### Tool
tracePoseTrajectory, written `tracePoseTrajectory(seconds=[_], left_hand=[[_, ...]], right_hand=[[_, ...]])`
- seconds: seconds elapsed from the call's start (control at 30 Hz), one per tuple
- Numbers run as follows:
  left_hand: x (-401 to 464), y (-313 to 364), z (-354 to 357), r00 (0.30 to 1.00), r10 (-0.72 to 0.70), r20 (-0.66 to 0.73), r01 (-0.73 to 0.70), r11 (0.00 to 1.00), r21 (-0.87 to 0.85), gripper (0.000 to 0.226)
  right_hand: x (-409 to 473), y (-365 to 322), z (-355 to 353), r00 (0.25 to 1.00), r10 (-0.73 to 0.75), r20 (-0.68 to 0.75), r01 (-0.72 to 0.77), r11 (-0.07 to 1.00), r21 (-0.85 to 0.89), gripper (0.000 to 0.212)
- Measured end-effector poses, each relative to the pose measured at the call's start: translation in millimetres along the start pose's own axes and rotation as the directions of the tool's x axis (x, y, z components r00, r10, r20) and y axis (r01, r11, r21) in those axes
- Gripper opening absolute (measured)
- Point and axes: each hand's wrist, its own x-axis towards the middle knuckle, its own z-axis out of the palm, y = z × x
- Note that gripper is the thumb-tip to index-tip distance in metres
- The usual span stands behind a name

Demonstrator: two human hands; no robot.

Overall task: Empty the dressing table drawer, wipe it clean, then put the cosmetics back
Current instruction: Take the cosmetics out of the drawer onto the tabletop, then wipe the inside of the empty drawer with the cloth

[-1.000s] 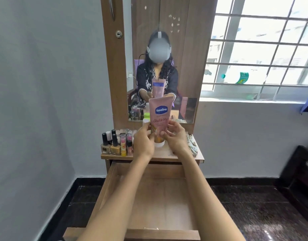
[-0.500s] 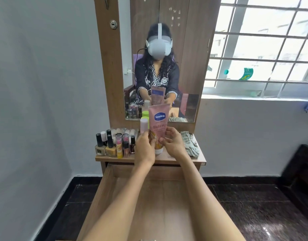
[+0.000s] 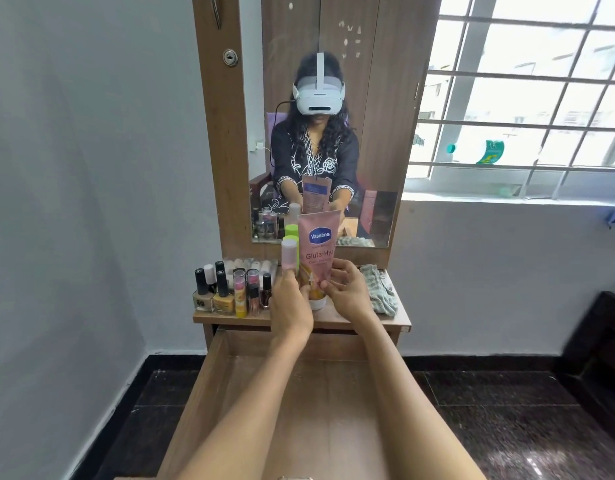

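While both hands grip the pink tube: nail polishes left, cloth right.

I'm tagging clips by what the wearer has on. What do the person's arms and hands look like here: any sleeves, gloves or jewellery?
Both forearms are bare in the direct view: no gloves, watch or bangles on the left hand or the right hand. Rings are too small to tell. The mirror reflects a dark top whose sleeves end above the forearms, with white embroidered cuffs, and a white headset with a thin dark cable.
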Motion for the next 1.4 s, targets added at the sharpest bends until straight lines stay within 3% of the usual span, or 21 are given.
tracePoseTrajectory(seconds=[0.2,0.47,0.73,0.97,1.17,1.4], left_hand=[[-11,5,-6,0.998,0.033,-0.056,-0.036,0.998,-0.043,0.024],[-33,31,-3,0.969,0.215,-0.12,-0.234,0.957,-0.173,0.03],[-34,51,19,0.938,0.348,0.002,-0.344,0.928,-0.144,0.032],[-15,51,57,0.956,0.242,0.167,-0.239,0.97,-0.035,0.037],[3,48,85,0.947,0.053,0.317,-0.105,0.983,0.149,0.039],[10,45,101,0.932,0.008,0.363,-0.082,0.979,0.189,0.032]], right_hand=[[-7,-3,-11,0.999,0.013,-0.041,-0.015,0.999,-0.028,0.044],[-13,-23,-46,0.988,-0.03,-0.15,0.024,0.999,-0.047,0.035],[-8,-29,-92,0.973,-0.062,-0.221,0.045,0.996,-0.081,0.032],[7,-7,-106,0.97,0.045,-0.239,-0.101,0.968,-0.23,0.033],[20,13,-95,0.944,0.251,-0.213,-0.325,0.815,-0.48,0.046],[27,14,-78,0.926,0.267,-0.267,-0.375,0.728,-0.573,0.053]])
